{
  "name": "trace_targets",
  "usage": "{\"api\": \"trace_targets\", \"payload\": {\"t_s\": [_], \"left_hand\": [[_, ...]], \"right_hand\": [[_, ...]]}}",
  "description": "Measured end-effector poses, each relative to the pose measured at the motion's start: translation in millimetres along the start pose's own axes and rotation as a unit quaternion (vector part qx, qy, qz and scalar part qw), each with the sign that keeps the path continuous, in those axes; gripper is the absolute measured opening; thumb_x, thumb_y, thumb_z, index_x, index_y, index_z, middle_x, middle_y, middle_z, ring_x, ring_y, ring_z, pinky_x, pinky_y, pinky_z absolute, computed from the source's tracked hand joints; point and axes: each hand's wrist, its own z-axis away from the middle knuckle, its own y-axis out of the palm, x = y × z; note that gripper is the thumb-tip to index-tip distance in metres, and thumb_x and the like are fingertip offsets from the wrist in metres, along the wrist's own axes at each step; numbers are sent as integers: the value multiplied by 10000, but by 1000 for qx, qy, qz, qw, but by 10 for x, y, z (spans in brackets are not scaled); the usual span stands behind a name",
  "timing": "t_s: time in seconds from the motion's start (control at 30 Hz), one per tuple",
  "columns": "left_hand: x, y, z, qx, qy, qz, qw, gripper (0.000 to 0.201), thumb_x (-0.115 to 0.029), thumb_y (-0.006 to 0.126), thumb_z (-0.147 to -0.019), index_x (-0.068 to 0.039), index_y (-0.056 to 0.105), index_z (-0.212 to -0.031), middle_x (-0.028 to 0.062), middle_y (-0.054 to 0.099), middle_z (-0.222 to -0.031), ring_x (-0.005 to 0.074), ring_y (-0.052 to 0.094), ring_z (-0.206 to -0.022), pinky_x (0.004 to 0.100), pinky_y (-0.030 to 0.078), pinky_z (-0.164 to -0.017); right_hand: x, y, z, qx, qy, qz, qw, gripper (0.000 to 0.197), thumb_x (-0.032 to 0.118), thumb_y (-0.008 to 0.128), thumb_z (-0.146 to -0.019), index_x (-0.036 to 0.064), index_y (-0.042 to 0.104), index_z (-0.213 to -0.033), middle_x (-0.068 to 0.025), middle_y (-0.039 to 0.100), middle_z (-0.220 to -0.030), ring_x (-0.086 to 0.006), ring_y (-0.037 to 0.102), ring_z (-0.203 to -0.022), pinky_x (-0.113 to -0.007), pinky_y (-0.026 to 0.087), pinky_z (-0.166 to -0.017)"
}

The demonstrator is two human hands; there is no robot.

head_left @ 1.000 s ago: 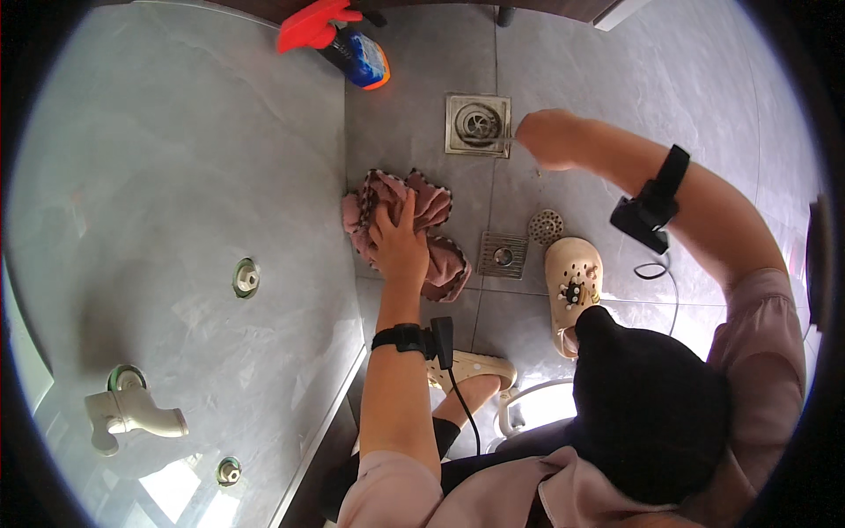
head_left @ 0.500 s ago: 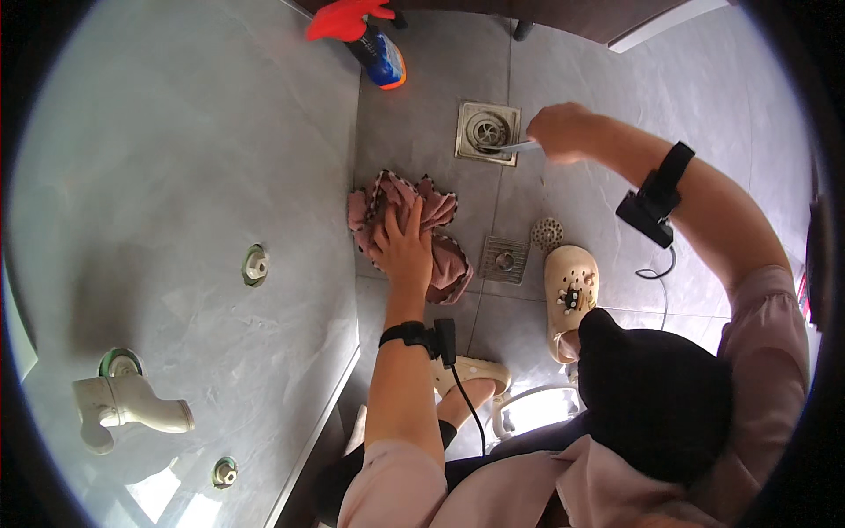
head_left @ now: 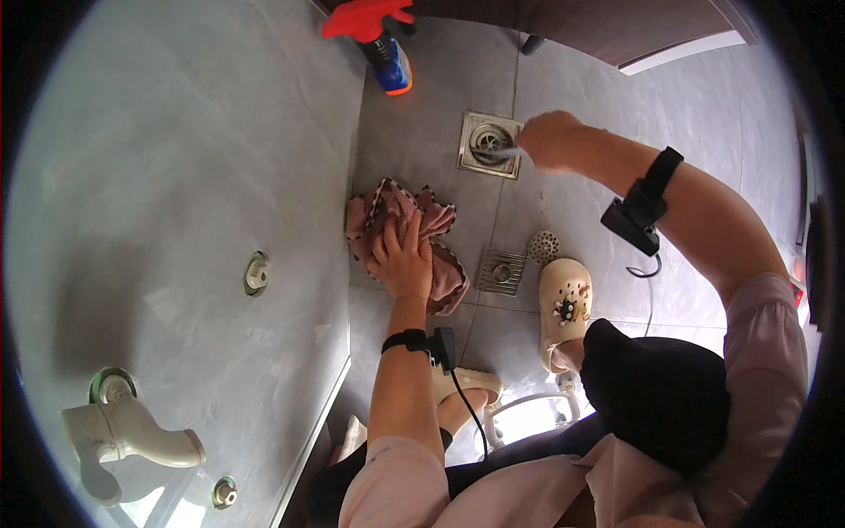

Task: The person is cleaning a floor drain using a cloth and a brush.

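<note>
My left hand (head_left: 406, 264) presses down on a crumpled pinkish-brown cloth (head_left: 447, 280) with a checked edge, its fingers spread over the folds. The cloth lies on the tiles against the wall. Farther off, my right hand (head_left: 550, 141) is closed around a thin grey stick-like tool (head_left: 502, 153), blurred by motion. That tool reaches over the round opening of a square metal floor drain (head_left: 467, 165). Between me and the drain lie its slotted square cover (head_left: 489, 283) and a round perforated strainer (head_left: 543, 247), side by side on the floor.
A spray bottle (head_left: 393, 70) with a red head stands by the wall at the far left. A dark cabinet (head_left: 598, 26) borders the far side. A pale tap-like pipe fitting (head_left: 132, 431) juts from the left wall. My beige clogs (head_left: 563, 304) are close to the cover.
My right hand has moved slightly left, and the tool now lies farther across the drain opening. The left hand stays on the cloth. The view has shifted a little.
</note>
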Motion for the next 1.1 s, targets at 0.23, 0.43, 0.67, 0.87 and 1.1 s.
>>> {"api": "trace_targets", "payload": {"t_s": [0.23, 0.43, 0.67, 0.87, 1.1], "left_hand": [[32, 11, 23, -23, 10, -12, 1000, 456, -350, 529, -784, -422, 407, -1217, 0, 394, -1238, 252, 370, -1079, 463, 313, -825], [38, 0, 20, -28, 15, -13, 999, 443, -353, 538, -776, -429, 422, -1197, -25, 398, -1237, 237, 377, -1062, 441, 314, -818], [42, 6, 12, -43, 23, -22, 999, 455, -360, 533, -778, -428, 408, -1210, -24, 388, -1248, 235, 370, -1064, 433, 309, -814], [34, 34, 3, -37, 22, -25, 999, 460, -360, 528, -780, -429, 399, -1216, -20, 377, -1258, 237, 355, -1080, 434, 298, -817], [31, 47, 12, -51, 29, -24, 998, 451, -359, 538, -769, -422, 421, -1200, -20, 379, -1256, 235, 358, -1077, 431, 302, -808]], "right_hand": [[-59, -81, 45, -63, 21, 93, 993, 151, 90, 580, -701, 74, 657, -830, -108, 633, -899, -244, 612, -853, -350, 490, -658], [70, -8, 105, -47, 21, 102, 993, 121, 103, 621, -660, 90, 676, -767, -76, 649, -804, -245, 621, -805, -346, 491, -639], [121, -70, 69, -29, 10, 123, 992, 136, 99, 573, -688, 74, 655, -794, -82, 637, -856, -231, 614, -818, -331, 486, -650], [75, -159, 49, -38, 47, 94, 994, 148, 100, 562, -692, 57, 655, -799, -92, 639, -837, -240, 615, -823, -343, 489, -657], [14, -2, 31, -93, 47, 89, 990, 184, 58, 650, -631, 87, 668, -811, -83, 643, -871, -235, 616, -841, -346, 489, -661]]}}
